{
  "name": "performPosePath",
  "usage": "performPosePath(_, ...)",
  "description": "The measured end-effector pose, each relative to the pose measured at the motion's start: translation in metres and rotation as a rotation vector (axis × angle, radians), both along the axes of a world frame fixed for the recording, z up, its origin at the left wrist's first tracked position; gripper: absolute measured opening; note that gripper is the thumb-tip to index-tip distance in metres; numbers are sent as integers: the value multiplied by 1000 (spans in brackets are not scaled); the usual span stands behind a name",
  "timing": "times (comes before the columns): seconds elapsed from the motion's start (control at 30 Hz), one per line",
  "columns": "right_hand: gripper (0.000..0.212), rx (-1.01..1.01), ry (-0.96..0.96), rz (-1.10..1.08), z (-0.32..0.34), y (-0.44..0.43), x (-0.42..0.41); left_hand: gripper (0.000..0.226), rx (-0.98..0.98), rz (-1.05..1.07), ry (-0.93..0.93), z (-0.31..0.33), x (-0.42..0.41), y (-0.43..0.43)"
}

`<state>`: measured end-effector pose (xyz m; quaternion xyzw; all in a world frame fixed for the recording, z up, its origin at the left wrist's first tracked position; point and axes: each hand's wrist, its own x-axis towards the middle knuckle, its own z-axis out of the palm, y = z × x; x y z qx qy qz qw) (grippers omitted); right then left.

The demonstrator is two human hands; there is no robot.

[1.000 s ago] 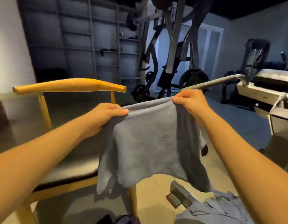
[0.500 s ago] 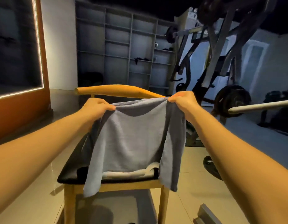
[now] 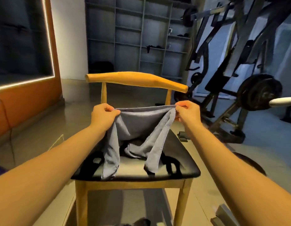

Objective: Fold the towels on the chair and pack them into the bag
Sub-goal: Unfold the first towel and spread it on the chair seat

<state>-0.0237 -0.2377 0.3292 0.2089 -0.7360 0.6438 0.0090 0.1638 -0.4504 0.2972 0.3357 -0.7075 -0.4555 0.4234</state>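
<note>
Two bare forearms reach forward over a wooden chair with a black seat. On that seat lies the lower part of a grey towel, bunched in the middle, its two side flaps trailing toward the front edge. Above the seat the left hand and the right hand each pinch a top corner, fingers curled tight round the cloth, and the upper hem runs taut between them. Beyond the hands is the chair's curved backrest. Farther off, a grey shelf unit lines the wall, a dark panel with a lit edge is at the left, and a barbell with a dark plate is at the right.
</note>
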Motion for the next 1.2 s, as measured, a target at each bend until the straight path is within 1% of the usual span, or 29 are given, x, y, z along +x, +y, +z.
performPosePath(0.07,22,19,-113,97,-28,-6,-5,12,241,28,-5,-24,-7,-14)
performPosePath(0.1,26,78,-142,147,-42,-9,-6,16,360,31,-11,-33,-10,-21)
performPosePath(0.13,29,182,-125,175,-54,-9,-6,22,441,1,-38,-42,-13,-27)
performPosePath(0.17,30,318,-75,186,-63,-7,-6,25,472,-45,-76,-49,-13,-31)
performPosePath(0.2,27,464,-16,191,-71,-4,-3,29,453,-86,-115,-54,-12,-31)
performPosePath(0.27,14,677,52,204,-84,5,5,43,315,-129,-179,-61,-3,-30)
performPosePath(0.3,17,738,33,218,-89,13,8,46,216,-132,-210,-61,3,-27)
performPosePath(0.33,25,799,-3,247,-97,17,13,44,119,-109,-268,-61,12,-26)
performPosePath(0.4,43,929,-30,282,-107,24,19,32,-23,-66,-426,-59,27,-28)
performPosePath(0.43,49,990,-20,301,-112,23,21,30,-48,-63,-513,-57,34,-30)
performPosePath(0.47,50,1035,-9,319,-114,22,24,34,-54,-79,-615,-57,41,-33)
performPosePath(0.53,44,1066,9,366,-113,18,31,47,-27,-162,-850,-57,49,-37)
performPosePath(0.57,39,1062,12,401,-112,15,33,47,-1,-215,-938,-59,52,-36)
performPosePath(0.6,35,1056,8,438,-112,14,36,40,23,-263,-983,-60,53,-36)
performPosePath(0.63,30,1051,0,469,-112,12,37,29,36,-292,-980,-59,53,-35)
performPosePath(0.67,26,1046,-13,485,-112,12,37,19,41,-291,-948,-56,54,-35)
performPosePath(0.7,24,1028,-41,491,-111,14,34,15,45,-268,-905,-52,54,-36)
performPosePath(0.77,26,938,-145,471,-105,20,23,17,96,-197,-805,-44,52,-40)
performPosePath(0.83,28,784,-265,410,-96,29,6,26,202,-119,-682,-39,46,-45)
performPosePath(0.87,26,706,-308,361,-91,33,-3,26,258,-84,-599,-38,42,-45)
performPosePath(0.93,15,565,-367,229,-83,36,-16,16,363,-49,-372,-39,33,-37)
performPosePath(1.0,8,401,-382,91,-76,34,-26,13,369,-60,-140,-43,21,-30)
performPosePath(1.03,9,332,-348,38,-72,30,-31,14,338,-66,-60,-44,15,-28)
performPosePath(1.07,12,308,-259,-7,-67,26,-35,16,301,-64,3,-44,10,-27)
performPosePath(1.13,14,408,97,-96,-51,18,-43,13,194,-50,141,-38,1,-24)
performPosePath(1.17,13,428,283,-135,-39,13,-45,11,99,-33,214,-31,-2,-22)
performPosePath(1.2,12,396,443,-154,-25,10,-43,9,-12,-4,283,-22,-4,-17)
